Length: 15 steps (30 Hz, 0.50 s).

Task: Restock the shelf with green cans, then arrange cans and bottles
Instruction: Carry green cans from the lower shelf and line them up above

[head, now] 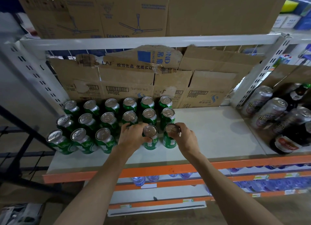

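Green cans [150, 137] upright — tops up, left hand [133, 136], right hand [184, 136] each gripping one

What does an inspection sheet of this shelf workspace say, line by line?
Surface: pale shelf board, its right half bare.
Job's things: green cans in three rows at the left; silver cans and dark bottles at the right.
Clutter: torn cardboard behind the cans.
Hands: left hand grips a front-row can; right hand grips the next one by its top.
Cables: nothing seen.
Surroundings: boxes above, water bottles below.
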Motion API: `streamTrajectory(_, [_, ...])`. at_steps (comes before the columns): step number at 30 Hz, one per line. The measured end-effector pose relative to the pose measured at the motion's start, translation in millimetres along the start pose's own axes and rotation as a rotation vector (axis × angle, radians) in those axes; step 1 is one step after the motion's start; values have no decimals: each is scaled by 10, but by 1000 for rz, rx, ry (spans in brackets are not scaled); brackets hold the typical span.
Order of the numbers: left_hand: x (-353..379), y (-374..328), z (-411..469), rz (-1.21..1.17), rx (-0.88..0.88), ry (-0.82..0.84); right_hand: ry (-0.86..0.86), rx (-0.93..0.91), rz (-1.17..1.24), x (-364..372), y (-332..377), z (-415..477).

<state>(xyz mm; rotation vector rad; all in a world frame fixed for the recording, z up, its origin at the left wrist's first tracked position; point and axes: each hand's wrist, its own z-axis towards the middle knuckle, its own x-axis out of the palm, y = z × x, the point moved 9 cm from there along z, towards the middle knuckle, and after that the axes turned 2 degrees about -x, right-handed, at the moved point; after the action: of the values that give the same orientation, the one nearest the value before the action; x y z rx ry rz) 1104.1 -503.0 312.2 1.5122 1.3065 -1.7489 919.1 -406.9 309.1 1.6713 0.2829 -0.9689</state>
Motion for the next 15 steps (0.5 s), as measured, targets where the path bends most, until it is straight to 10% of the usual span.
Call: streamTrajectory(15, [-1, 31, -33, 44, -30, 27, 17, 47, -5, -54, -70, -46])
